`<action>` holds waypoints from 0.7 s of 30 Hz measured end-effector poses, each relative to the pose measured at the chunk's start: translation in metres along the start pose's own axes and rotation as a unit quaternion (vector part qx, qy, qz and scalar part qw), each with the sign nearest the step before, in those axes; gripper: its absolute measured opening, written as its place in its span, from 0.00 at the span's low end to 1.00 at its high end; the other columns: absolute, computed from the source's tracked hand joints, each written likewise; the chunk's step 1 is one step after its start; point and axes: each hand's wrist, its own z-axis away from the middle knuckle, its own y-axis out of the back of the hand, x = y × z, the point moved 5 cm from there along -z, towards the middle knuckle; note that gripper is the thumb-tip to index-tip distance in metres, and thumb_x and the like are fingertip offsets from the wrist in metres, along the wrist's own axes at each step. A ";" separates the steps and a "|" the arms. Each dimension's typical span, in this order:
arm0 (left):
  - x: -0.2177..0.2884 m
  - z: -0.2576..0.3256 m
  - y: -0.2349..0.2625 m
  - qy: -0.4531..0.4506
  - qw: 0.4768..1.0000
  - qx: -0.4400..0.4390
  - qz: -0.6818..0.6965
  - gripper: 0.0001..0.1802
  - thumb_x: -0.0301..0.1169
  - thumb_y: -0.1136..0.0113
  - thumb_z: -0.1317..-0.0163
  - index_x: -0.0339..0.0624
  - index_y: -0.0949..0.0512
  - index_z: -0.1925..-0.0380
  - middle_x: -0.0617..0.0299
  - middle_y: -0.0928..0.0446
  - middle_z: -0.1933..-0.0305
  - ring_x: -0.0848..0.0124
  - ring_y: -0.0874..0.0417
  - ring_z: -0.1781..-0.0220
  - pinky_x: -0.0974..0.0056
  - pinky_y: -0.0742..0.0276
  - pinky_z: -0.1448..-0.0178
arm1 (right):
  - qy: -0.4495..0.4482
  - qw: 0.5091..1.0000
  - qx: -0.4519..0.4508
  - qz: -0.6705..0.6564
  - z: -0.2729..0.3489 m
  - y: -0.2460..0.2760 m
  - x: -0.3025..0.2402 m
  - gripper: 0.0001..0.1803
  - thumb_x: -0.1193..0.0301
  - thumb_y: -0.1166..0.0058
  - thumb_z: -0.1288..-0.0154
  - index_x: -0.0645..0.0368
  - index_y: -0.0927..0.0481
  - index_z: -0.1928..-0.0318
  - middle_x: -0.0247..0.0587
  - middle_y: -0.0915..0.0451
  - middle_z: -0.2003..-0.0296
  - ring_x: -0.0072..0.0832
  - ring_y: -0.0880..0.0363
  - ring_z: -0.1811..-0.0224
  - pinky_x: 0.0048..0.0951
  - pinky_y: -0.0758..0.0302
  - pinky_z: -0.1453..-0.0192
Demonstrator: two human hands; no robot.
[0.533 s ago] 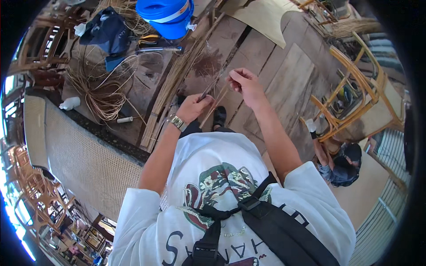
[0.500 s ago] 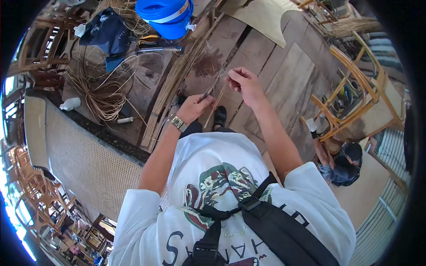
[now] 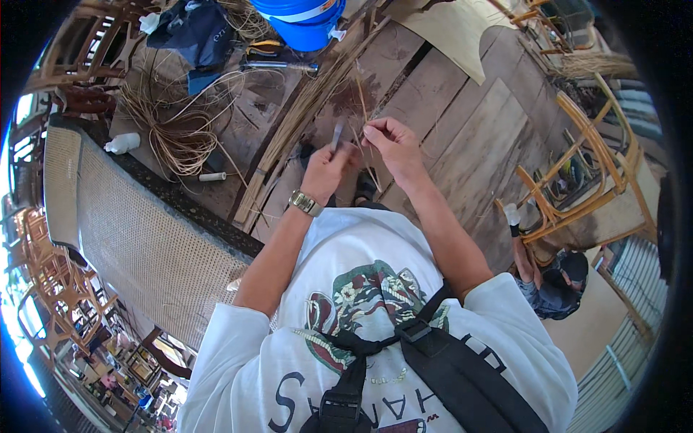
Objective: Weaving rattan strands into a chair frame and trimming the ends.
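1. Gripped in left hand point(image 3: 325, 173), fingers curled close: short blade point(image 3: 337, 136), pointing away from shirt point(image 3: 289, 252).
2. Pinched narrowly between thumb and finger of right hand point(image 3: 395, 155): tan strip point(image 3: 362, 94), held above floor point(image 3: 426, 86), running past fingertips toward upper edge of view.
3. Step in hand, as judged: dressing or thinning of strip by blade; stroke under way or pause between strokes, cannot tell which.
4. Next move, as judged: calling for steady tension from right hand, shallow blade angle, thumb clear of edge.
5. Stock nearby, to left: loose coil point(image 3: 177, 141) of cane; bundle point(image 3: 281, 150) of long, straight strips. Both apart from hands.
6. Blurred: left fingers and blade. Edge, outline and exact hold hard to make out; contact with strip impossible to confirm.
7. Hidden: part of strip behind right fingers. Visible below hands, near sandal point(image 3: 366, 189): thin length point(image 3: 372, 175), same piece or separate, not determinable.
8. Cut off: blue bucket point(image 3: 303, 32), at upper edge.
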 end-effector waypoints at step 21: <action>0.017 -0.027 0.041 -0.007 0.977 0.107 0.181 0.10 0.36 0.28 0.40 0.44 0.19 0.66 0.73 0.24 0.78 0.84 0.40 0.87 0.74 0.50 0.82 | -0.026 0.996 -0.043 0.069 -0.008 -0.024 0.038 0.07 0.71 0.41 0.31 0.62 0.19 0.58 0.32 0.19 0.67 0.16 0.24 0.64 0.22 0.26 0.61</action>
